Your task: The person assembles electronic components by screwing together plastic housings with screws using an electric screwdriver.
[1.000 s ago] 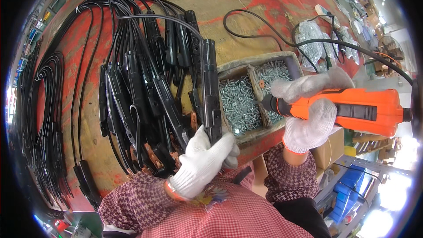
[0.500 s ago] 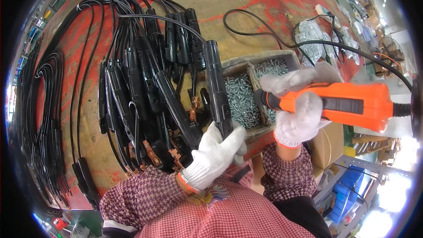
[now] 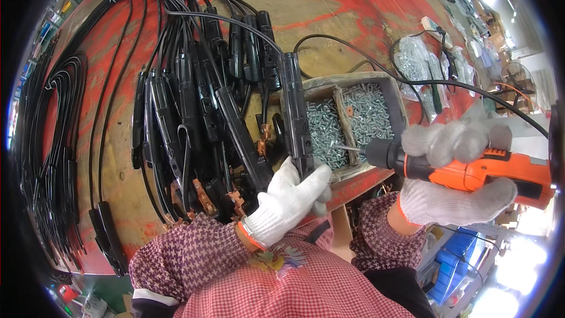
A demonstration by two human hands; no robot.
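Observation:
My left hand (image 3: 287, 201), in a white glove, grips the lower end of a black welding electrode holder (image 3: 295, 112) that stands nearly upright, its cable leaving the top. In my gloved right hand (image 3: 444, 201) is an orange corded electric screwdriver (image 3: 477, 171), lying almost level with its bit pointing left. The bit's tip is over the near part of a two-part box (image 3: 405, 112) of small silvery screws (image 3: 323, 123), apart from the held holder. Whether a screw sits on the tip is too small to tell. More black holders (image 3: 235, 129) with copper jaws lie left of my left hand.
Bundled black cables (image 3: 65, 112) run along the table's left side. Plastic bags of small parts (image 3: 412, 59) lie beyond the box. The screwdriver's cord (image 3: 471, 86) arcs across the right. A blue bin (image 3: 453, 262) sits on a shelf at the lower right.
The electric screwdriver has moved right and slightly down, turning so its thin bit now shows over the screws. My right hand's grip looks different. My left hand keeps its hold.

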